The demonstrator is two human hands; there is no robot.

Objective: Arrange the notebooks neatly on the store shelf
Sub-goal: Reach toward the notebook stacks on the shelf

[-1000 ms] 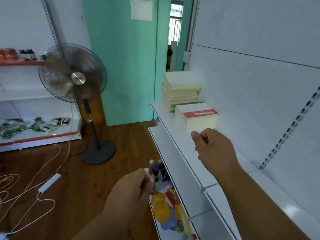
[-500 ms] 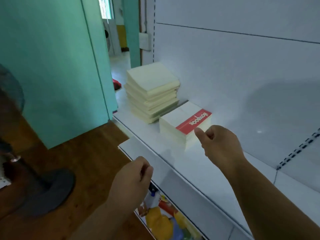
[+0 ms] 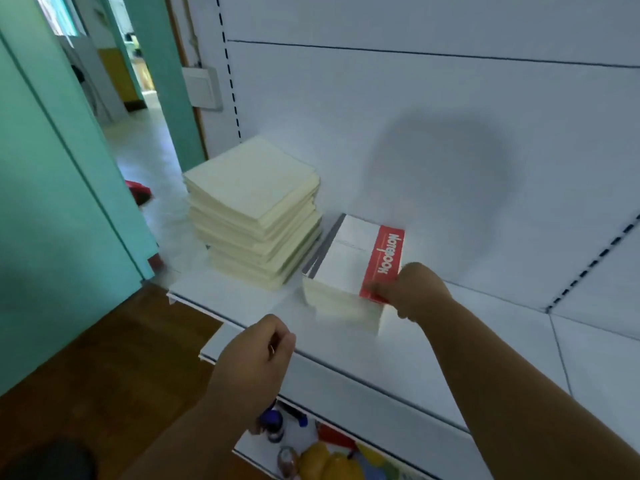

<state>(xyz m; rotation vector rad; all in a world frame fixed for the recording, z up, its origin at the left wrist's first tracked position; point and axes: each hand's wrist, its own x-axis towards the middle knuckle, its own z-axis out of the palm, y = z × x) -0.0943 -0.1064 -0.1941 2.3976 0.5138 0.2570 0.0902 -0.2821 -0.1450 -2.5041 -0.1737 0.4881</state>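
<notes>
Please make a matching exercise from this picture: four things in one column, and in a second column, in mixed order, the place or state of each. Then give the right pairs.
Things:
1. cream stack
2. red-banded stack
3. left hand
4. right hand

Places or states:
A. touches the near corner of the red band
B. curled, in front of the shelf edge, touches no notebook
C. at the shelf's left end, the taller pile
D. right of the taller pile, lower

Pairs: 1-C, 2-D, 3-B, 4-A
</notes>
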